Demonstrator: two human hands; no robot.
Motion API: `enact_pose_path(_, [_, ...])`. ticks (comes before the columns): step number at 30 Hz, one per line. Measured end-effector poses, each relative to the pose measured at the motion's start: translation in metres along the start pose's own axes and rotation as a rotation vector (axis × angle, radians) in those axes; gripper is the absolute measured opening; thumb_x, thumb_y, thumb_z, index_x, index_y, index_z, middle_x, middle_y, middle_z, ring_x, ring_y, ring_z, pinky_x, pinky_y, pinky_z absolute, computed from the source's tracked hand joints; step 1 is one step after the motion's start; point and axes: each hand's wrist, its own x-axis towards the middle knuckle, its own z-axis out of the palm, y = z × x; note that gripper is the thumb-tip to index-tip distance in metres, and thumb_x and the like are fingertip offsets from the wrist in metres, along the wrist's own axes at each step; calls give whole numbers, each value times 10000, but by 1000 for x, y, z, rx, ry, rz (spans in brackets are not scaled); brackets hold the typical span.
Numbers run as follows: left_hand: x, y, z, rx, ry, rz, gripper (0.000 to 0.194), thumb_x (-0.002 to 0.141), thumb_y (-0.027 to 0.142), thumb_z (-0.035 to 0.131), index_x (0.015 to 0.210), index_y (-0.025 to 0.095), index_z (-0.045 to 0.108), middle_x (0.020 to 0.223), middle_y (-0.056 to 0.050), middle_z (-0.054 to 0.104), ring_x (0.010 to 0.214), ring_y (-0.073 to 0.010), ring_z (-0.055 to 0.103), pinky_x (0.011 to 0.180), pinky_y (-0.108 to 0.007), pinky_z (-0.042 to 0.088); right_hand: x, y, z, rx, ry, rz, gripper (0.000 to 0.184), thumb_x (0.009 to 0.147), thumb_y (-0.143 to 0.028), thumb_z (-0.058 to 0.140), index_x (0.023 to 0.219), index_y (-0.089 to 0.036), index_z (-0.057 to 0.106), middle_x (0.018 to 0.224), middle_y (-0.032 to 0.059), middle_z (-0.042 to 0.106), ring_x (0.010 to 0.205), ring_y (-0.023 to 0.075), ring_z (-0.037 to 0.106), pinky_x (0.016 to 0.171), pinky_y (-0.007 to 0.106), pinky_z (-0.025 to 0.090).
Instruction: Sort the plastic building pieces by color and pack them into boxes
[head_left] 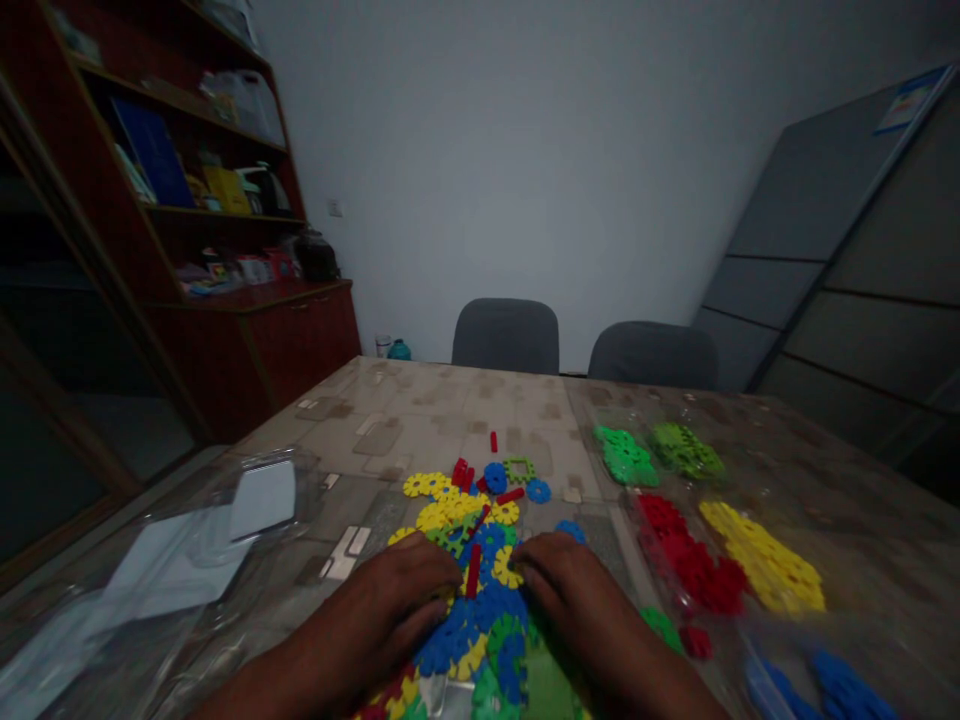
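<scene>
Head view — left hand [371,612], right hand [577,596] open on plastic discs [465,625] — red stick [473,571] between, bagged red discs [690,555] beside.

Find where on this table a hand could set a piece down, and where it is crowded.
Bare tabletop lies between the chairs and the red pegs. It is crowded around the left hand and right hand, where pieces heap, and rightward at the bags.

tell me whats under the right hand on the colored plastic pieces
The right hand sits at the edge of the pile of coloured plastic toothed discs, a yellow disc at its fingertips. Whatever lies beneath the palm is covered and cannot be seen.
</scene>
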Motion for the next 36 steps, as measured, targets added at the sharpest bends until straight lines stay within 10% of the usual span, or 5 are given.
enact_pose_path(11, [-5, 7, 4, 47, -150, -155, 244, 858, 364, 732, 1029, 240, 611, 1132, -58, 589, 1015, -272, 548, 849, -351, 436, 5, -1, 24, 84, -24, 37, 262, 737, -99, 769, 966, -182, 672, 1053, 53, 675, 1003, 230, 592, 851, 301, 413])
enact_pose_path(20, [-5, 3, 6, -3, -159, -157, 238, 839, 281, 742, 994, 240, 566, 1134, -42, 569, 1016, -268, 527, 835, -350, 410, 7, 9, -21, 156, 4, 25, 90, 845, -155, 654, 893, -186, 724, 864, 20, 734, 822, 196, 640, 745, 277, 420])
enact_pose_path(26, [-8, 3, 7, 17, -168, -186, 347, 798, 201, 753, 1092, 271, 582, 1185, -26, 569, 1076, -267, 525, 891, -354, 403, 1, 1, -10, 224, -171, -74, 200, 861, -112, 612, 936, -208, 771, 936, 18, 771, 865, 185, 675, 744, 242, 443])
enact_pose_path(36, [-10, 10, -2, -14, -149, -160, 288, 831, 264, 729, 1060, 261, 556, 1233, -46, 582, 1084, -281, 530, 907, -353, 426, 5, -8, -7, 241, -21, -77, 245, 851, -90, 634, 1016, -218, 762, 1049, 33, 768, 988, 209, 675, 885, 292, 458])
